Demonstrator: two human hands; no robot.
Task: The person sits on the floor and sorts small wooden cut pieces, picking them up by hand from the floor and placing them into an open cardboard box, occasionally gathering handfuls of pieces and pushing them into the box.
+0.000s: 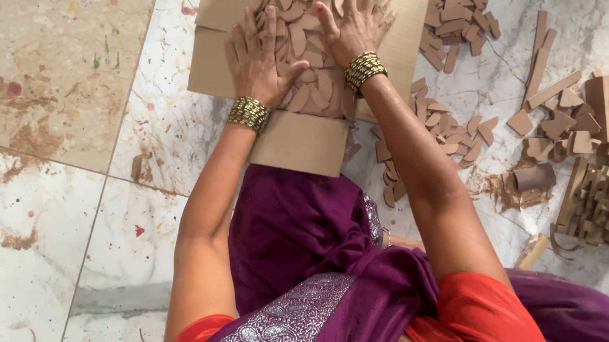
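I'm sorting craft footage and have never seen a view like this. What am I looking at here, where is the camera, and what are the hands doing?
There is no machine here. The one picture comes from a camera worn on a person's head, looking straight down at their own arms and purple clothing. Both hands are bare, with gold bangles at the wrists. The left hand and the right hand lie flat, fingers spread, pressing on a heap of small brown cardboard pieces. Nothing is gripped. The pieces rest on a cardboard sheet laid on a paint-flecked marble floor. To the right lie more loose pieces, cardboard strips and a stack of cut cardboard.
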